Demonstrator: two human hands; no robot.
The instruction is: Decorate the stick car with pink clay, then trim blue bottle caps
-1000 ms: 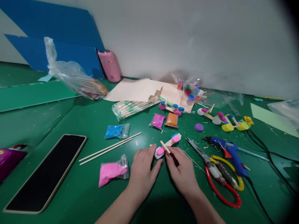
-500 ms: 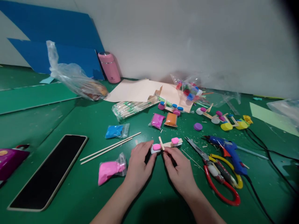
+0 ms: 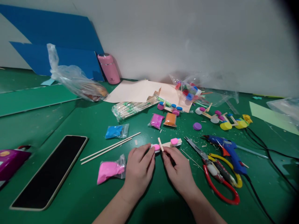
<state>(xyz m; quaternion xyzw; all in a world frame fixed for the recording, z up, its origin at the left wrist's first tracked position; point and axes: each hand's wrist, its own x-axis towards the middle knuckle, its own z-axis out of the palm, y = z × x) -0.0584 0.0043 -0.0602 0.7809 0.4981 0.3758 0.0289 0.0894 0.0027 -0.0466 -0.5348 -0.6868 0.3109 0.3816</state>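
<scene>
A small toy car of wooden sticks [image 3: 169, 144] lies in front of me, with a pink clay lump [image 3: 174, 141] toward its right end and another pink lump [image 3: 155, 147] toward its left. One short stick [image 3: 160, 144] stands slanted across its middle. My left hand [image 3: 140, 165] is closed at the left end, fingertips at the left pink lump. Thumb and forefinger of my right hand [image 3: 178, 166] pinch the car near the foot of the slanted stick. My fingers hide the car's near side.
Scissors [image 3: 210, 166] and a blue glue gun [image 3: 230, 152] with a black cable lie right. Left are two bamboo sticks [image 3: 109, 148], a pink clay packet [image 3: 111, 171], a blue clay packet [image 3: 116, 131] and a phone [image 3: 50, 171]. Other stick models [image 3: 171, 108] sit farther back.
My left hand has rolled over and its fingers have shifted onto the left pink lump, covering the car's left end. My right hand stays nearly still at the car.
</scene>
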